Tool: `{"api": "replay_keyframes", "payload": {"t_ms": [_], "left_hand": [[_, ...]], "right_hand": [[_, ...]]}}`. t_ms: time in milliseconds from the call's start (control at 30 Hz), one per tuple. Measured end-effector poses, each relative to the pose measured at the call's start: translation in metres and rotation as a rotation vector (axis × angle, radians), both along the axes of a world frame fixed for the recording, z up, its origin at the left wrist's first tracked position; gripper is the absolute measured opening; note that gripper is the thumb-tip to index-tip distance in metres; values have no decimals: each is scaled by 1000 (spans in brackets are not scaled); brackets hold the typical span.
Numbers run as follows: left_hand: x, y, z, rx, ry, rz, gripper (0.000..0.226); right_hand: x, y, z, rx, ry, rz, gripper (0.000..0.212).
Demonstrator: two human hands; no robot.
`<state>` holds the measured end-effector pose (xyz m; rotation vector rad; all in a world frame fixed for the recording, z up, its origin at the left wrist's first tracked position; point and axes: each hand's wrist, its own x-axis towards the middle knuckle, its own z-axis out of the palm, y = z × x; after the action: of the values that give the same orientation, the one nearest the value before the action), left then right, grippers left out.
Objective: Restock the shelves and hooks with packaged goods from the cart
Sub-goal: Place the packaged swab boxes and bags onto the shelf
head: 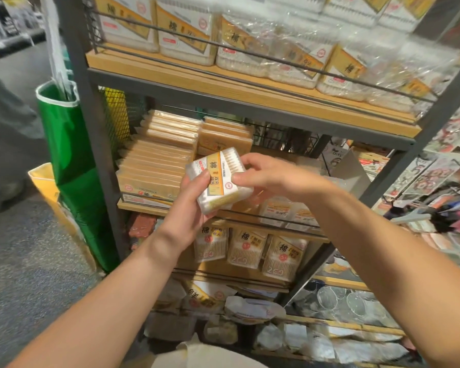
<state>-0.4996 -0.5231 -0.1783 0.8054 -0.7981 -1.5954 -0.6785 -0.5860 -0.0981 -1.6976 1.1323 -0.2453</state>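
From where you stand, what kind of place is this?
Most likely a small retail shop, seen from an aisle. A metal-and-wood shelf unit holds rows of identical cotton swab packs behind a wire rail. The left hand and right hand hold one cotton swab box, and a green shopping bag hangs beside the shelving.

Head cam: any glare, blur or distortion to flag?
Head view: glare on the plastic-wrapped swab packs on the top shelf, washing out labels toward the right; wide-angle bending of the shelf frame; bottom shelf dim and soft. The cotton swab box held by left hand and right hand stays readable.
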Motion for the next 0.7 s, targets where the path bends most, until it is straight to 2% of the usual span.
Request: {"api": "replay_keyframes", "payload": {"t_ms": [133,233,333,400,467,533,633,700], "left_hand": [[11,4,6,-45,-23,25,73],[17,11,12,6,-99,44,76],[20,11,9,126,-146,85,59],[25,10,5,187,-172,140,44],[30,10,2,181,-230,151,34],[32,11,3,150,-276,104,29],[31,9,13,180,-262,54,22],[29,5,19,191,-247,21,19]], "right_hand": [[14,6,-1,8,-93,-94,43],[20,10,0,23,-182,-164,40],[23,15,-2,44,-297,-280,20],[18,17,-5,117,-390,-383,15],[8,22,-8,180,-440,-459,15],[-4,28,-11,189,-442,-486,25],[-21,41,-12,172,-358,-508,49],[-33,48,-12,160,-325,-515,52]]}}
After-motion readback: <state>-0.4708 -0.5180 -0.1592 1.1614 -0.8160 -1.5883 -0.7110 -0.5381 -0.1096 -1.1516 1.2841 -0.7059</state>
